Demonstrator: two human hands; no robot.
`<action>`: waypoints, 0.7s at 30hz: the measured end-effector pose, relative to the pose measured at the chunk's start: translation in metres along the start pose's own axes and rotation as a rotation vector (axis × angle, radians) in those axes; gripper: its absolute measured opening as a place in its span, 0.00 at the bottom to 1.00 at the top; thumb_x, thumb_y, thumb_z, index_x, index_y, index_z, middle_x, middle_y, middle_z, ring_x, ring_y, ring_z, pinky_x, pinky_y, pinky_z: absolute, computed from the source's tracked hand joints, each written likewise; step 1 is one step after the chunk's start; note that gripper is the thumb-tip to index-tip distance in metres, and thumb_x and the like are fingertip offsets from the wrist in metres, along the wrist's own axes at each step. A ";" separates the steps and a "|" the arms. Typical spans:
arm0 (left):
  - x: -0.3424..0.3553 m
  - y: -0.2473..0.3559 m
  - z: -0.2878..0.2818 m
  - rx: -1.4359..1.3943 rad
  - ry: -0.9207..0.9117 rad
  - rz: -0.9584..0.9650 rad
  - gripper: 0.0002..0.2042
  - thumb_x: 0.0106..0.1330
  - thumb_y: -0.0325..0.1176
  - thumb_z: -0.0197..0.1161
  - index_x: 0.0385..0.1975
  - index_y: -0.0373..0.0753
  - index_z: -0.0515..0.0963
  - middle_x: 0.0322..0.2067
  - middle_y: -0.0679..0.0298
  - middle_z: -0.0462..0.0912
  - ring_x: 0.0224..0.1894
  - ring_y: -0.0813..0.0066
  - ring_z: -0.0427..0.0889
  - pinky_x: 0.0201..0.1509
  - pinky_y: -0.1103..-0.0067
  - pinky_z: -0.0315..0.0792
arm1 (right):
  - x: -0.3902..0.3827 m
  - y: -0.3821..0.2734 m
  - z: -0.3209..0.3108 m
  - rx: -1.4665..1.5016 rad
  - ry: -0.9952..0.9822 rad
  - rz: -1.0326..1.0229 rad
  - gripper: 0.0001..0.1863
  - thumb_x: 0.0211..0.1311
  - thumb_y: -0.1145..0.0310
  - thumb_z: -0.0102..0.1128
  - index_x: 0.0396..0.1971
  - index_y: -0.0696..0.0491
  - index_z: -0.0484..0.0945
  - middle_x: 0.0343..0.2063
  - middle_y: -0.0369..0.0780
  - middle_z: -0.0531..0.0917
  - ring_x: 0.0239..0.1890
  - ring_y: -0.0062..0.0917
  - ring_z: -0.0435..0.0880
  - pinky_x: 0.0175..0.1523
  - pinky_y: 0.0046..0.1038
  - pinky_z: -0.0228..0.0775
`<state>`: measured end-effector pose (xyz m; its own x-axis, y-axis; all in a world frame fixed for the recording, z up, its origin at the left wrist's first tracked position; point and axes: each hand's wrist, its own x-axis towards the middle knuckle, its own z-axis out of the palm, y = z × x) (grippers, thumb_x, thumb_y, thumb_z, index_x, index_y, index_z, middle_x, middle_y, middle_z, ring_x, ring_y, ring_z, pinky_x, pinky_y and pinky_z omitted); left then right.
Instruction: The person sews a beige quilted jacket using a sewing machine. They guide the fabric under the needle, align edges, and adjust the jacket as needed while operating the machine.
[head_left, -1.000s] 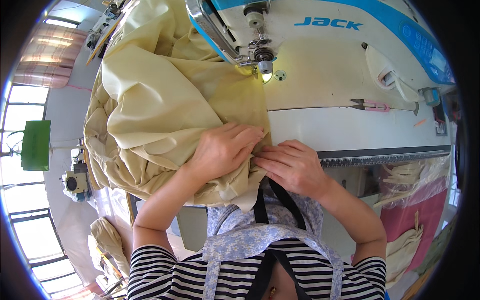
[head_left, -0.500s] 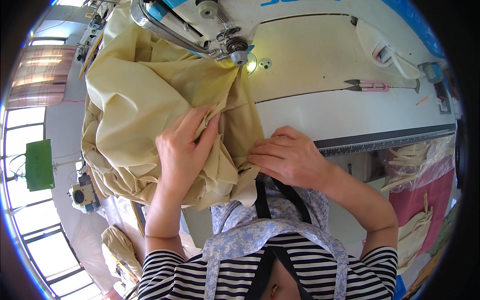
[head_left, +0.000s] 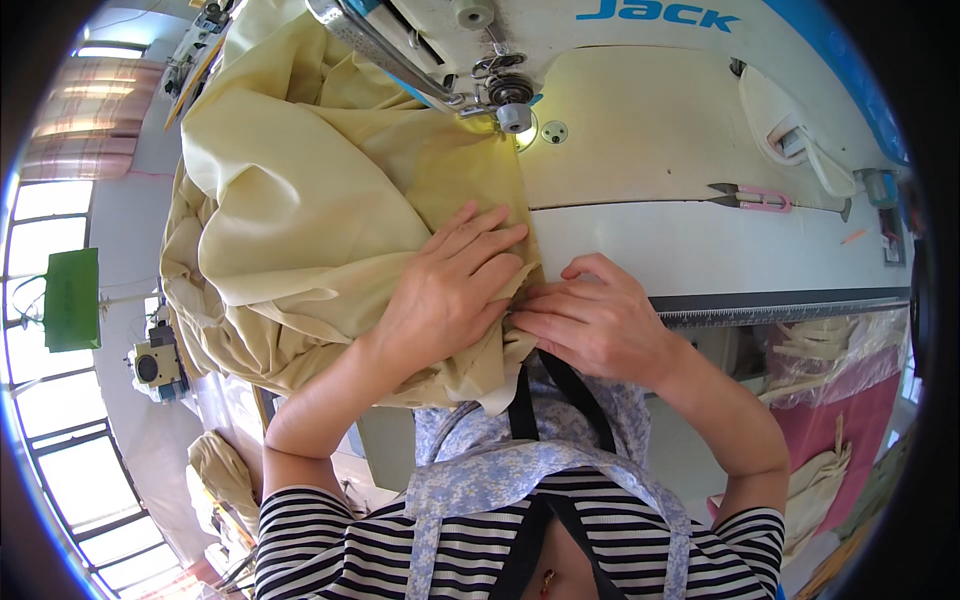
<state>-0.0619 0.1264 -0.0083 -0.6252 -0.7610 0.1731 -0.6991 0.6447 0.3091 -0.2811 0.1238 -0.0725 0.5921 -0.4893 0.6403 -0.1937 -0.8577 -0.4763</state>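
A large heap of pale yellow cloth covers the left of the sewing machine table. Its far right edge runs up to the sewing head, where a lamp lights the needle area; the needle itself is hidden. My left hand lies flat on the cloth near its right edge, fingers stretched out and slightly apart. Close beside it, my right hand grips the cloth's edge at the front of the table, thumb side partly hidden. Gathered, frayed folds hang below both hands, over my lap.
Pink-handled thread snips lie on the table to the right. A dark ruler strip runs along the front edge. Cloth pieces and clear plastic sit below right. Another machine and a green bag are at the left.
My left hand has let go of the raised cloth edge, moved right and flattened onto the cloth. The folded edge now lies smoother. My right hand stays at the front edge. The view has shifted slightly.
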 end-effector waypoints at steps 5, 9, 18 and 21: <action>0.002 -0.004 -0.003 -0.066 -0.023 0.026 0.21 0.46 0.22 0.70 0.44 0.34 0.80 0.55 0.57 0.83 0.63 0.50 0.78 0.72 0.51 0.65 | 0.000 0.000 -0.002 -0.013 -0.027 -0.003 0.09 0.56 0.68 0.70 0.38 0.50 0.86 0.35 0.32 0.87 0.40 0.21 0.85 0.52 0.28 0.71; -0.006 -0.009 0.002 -0.013 -0.031 0.040 0.18 0.49 0.24 0.70 0.43 0.35 0.80 0.54 0.61 0.84 0.62 0.56 0.80 0.71 0.51 0.65 | 0.000 -0.001 -0.005 -0.021 -0.041 0.008 0.09 0.57 0.68 0.69 0.38 0.51 0.86 0.37 0.33 0.88 0.41 0.21 0.86 0.52 0.30 0.71; 0.027 -0.065 -0.013 0.042 0.019 0.219 0.17 0.52 0.25 0.69 0.44 0.38 0.80 0.55 0.64 0.85 0.59 0.61 0.82 0.70 0.53 0.65 | 0.030 0.015 0.001 -0.078 -0.048 0.036 0.05 0.54 0.69 0.66 0.30 0.53 0.82 0.34 0.36 0.83 0.41 0.26 0.82 0.54 0.32 0.72; 0.029 -0.052 -0.019 0.043 -0.044 0.042 0.19 0.52 0.23 0.69 0.46 0.37 0.79 0.56 0.62 0.84 0.56 0.56 0.82 0.66 0.57 0.70 | 0.034 0.005 0.016 -0.158 -0.134 -0.093 0.04 0.49 0.70 0.60 0.24 0.53 0.76 0.32 0.39 0.75 0.42 0.31 0.77 0.55 0.33 0.73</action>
<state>-0.0371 0.0698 -0.0018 -0.6684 -0.7299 0.1433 -0.6856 0.6792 0.2620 -0.2494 0.1056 -0.0623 0.7097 -0.3909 0.5861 -0.2476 -0.9173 -0.3120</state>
